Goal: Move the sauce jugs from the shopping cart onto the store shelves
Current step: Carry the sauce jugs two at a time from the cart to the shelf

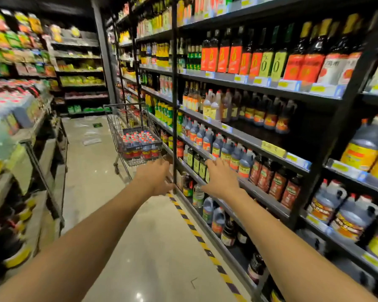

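Observation:
A wire shopping cart (pixel 116 125) stands in the aisle ahead, beside the right-hand shelving. It is packed with several dark sauce jugs (pixel 140 144) that have red caps and red-yellow labels. Both my arms stretch forward toward it. My left hand (pixel 156 178) is held out empty with relaxed fingers, just short of the cart's near end. My right hand (pixel 222 178) is spread open with straight fingers in front of a shelf (pixel 244 184) that carries a row of similar shelved jugs (pixel 225 151). Neither hand holds anything.
Tall shelves of bottles and jugs line the right side, with a black upright post (pixel 174 105) between bays. A yellow-black striped floor strip (pixel 196 234) runs along their base. Snack shelves (pixel 20 62) and stacked goods fill the left. Pale tiled floor (pixel 92 171) lies between.

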The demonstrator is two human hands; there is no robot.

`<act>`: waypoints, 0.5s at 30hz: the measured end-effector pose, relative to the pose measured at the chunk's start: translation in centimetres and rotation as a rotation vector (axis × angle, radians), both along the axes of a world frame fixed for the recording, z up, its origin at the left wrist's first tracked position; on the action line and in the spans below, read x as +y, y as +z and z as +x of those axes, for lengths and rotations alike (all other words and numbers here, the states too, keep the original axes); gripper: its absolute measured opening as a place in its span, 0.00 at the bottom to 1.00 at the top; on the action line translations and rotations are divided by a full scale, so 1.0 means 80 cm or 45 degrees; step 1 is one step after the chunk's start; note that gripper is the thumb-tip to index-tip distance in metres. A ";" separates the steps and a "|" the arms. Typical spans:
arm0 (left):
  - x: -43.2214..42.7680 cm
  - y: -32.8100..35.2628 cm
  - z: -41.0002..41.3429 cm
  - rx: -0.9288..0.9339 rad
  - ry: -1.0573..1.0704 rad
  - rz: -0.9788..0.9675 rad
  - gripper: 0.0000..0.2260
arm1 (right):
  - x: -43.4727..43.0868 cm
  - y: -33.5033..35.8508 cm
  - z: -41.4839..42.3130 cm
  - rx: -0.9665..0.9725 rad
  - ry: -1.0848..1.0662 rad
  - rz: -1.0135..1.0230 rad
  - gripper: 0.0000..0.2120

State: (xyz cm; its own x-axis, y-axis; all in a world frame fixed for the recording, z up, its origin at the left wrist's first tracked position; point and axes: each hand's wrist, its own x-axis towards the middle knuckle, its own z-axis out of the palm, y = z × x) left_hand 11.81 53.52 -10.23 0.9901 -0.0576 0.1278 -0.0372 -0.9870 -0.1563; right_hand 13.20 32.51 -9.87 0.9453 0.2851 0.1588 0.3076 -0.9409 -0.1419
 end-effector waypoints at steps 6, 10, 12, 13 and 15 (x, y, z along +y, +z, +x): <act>0.094 -0.012 0.046 -0.011 0.126 -0.024 0.30 | 0.098 -0.004 0.078 0.058 0.104 -0.044 0.35; 0.141 -0.026 0.098 0.036 0.201 -0.031 0.30 | 0.156 -0.023 0.147 0.098 0.156 -0.059 0.39; 0.166 -0.032 0.138 0.027 0.238 -0.013 0.31 | 0.182 -0.033 0.194 0.125 0.177 -0.043 0.39; 0.177 -0.033 0.156 0.015 0.248 0.003 0.31 | 0.192 -0.038 0.216 0.138 0.184 -0.039 0.39; 0.202 -0.036 0.202 -0.012 0.262 0.018 0.31 | 0.217 -0.048 0.270 0.164 0.202 -0.042 0.38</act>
